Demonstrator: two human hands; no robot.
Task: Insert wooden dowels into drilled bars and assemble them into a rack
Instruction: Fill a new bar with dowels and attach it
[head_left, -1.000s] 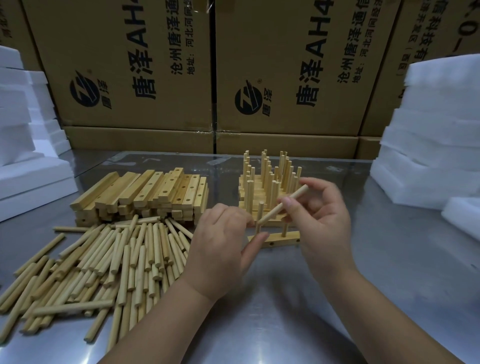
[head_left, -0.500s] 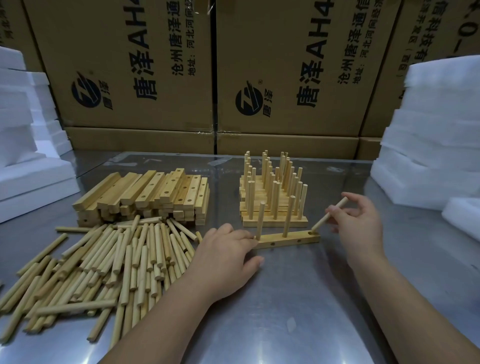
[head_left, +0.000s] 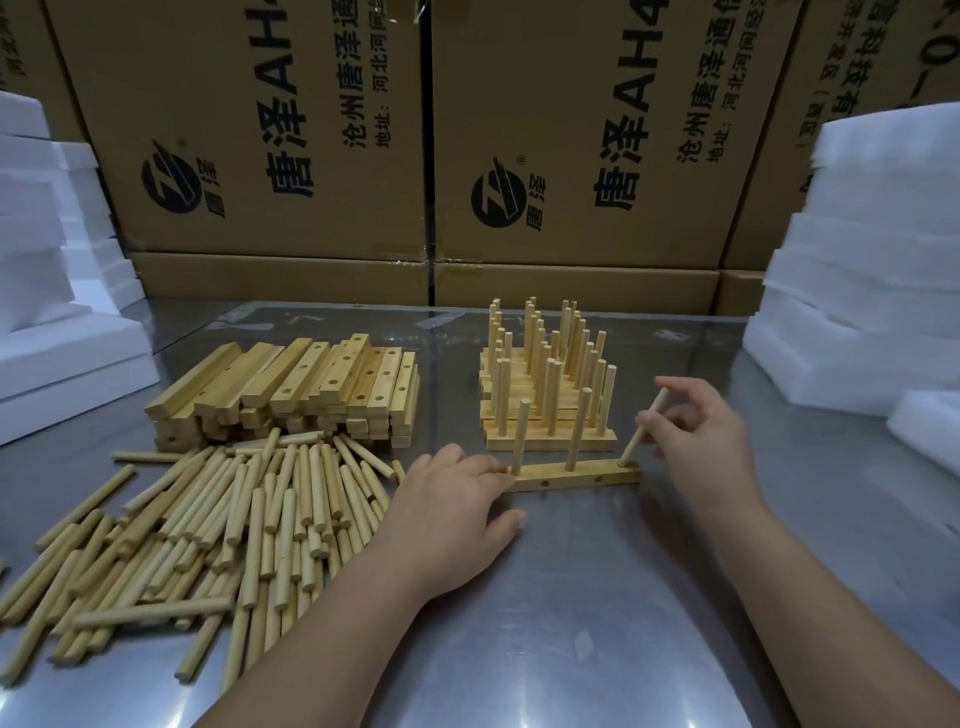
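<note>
A drilled wooden bar (head_left: 576, 476) lies on the metal table (head_left: 597, 623) with two dowels standing upright in it. My left hand (head_left: 447, 512) rests on the table and holds the bar's left end. A third dowel (head_left: 644, 431) is pinched in my right hand (head_left: 698, 436); it leans to the right with its lower tip at the hole on the bar's right end. Just behind the bar stands a stack of finished bars with dowels (head_left: 545, 384).
A heap of loose dowels (head_left: 197, 530) covers the table's left front. Behind it lies a pile of drilled bars (head_left: 291, 389). White foam blocks (head_left: 857, 291) stand at right and at left. Cardboard boxes (head_left: 571, 135) wall off the back.
My right hand has carried its dowel from above the bar out to the right and down onto the bar's right end hole. My left hand has settled lower against the bar's left end.
</note>
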